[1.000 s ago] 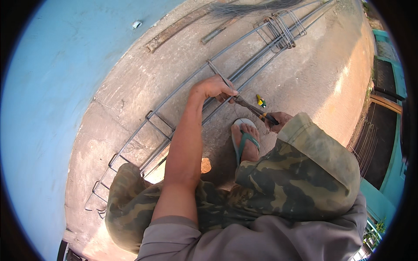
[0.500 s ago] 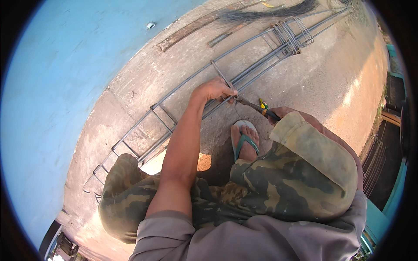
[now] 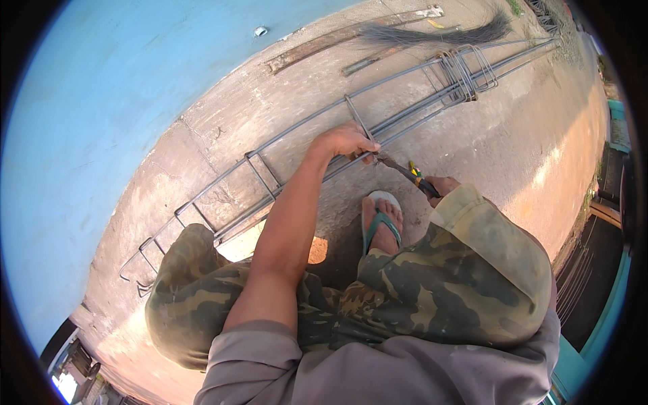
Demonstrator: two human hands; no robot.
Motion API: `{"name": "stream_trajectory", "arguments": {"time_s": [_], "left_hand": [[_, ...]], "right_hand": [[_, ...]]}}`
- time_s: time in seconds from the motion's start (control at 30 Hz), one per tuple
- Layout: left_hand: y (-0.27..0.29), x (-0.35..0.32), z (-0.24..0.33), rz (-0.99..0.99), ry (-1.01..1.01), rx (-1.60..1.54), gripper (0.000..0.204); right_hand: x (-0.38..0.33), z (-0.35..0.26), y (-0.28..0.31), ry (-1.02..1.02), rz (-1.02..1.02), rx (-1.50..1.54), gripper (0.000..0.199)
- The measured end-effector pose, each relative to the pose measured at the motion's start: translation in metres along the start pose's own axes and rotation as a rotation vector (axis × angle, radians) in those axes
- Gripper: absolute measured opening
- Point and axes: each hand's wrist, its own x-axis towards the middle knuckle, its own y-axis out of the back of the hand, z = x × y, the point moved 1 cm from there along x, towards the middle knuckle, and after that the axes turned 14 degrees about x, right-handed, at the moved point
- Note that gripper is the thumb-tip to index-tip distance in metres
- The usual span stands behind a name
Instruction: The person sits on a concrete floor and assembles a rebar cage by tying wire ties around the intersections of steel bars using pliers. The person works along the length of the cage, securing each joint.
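Note:
A long cage of steel reinforcing bars (image 3: pixel 297 132) runs from lower left to upper right, with rectangular stirrups along it. My left hand (image 3: pixel 347 142) is closed around the near long bar where one stirrup (image 3: pixel 356 112) meets it. Just right of those fingertips, the jaws of dark metal pincers (image 3: pixel 399 167) are at the bar, by a thin wire. My right hand (image 3: pixel 442 187), partly hidden behind my raised knee, grips the pincers by a dark handle with a yellow band. The other handle, yellow and green, stands apart from it.
Several stirrups (image 3: pixel 466 75) are bunched at the cage's far end. Beyond lie a bundle of thin dark wire (image 3: pixel 449 32) and a rusty metal strip (image 3: pixel 344 39). A blue wall (image 3: pixel 115 101) rises at left. My sandalled foot (image 3: pixel 383 226) stands close to the cage.
The whole view has shifted a little, moving the cage rightward in the picture. More of my right hand shows beside the knee. Both hands keep their holds, with the pincers still at the bar.

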Motion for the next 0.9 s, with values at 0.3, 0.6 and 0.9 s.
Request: {"name": "stream_trajectory", "arguments": {"time_s": [0.3, 0.6, 0.9], "left_hand": [[-0.035, -0.051, 0.044, 0.664, -0.385, 1.164, 0.039], [-0.115, -0.010, 0.062, 0.472, -0.585, 0.919, 0.026], [-0.115, 0.007, 0.075, 0.463, -0.599, 0.877, 0.028]], "right_hand": [[0.017, -0.075, -0.053, -0.214, 0.043, -0.396, 0.040], [0.005, -0.053, -0.048, -0.088, 0.241, -0.293, 0.026], [0.003, -0.031, -0.033, 0.040, 0.385, -1.016, 0.056]]}}
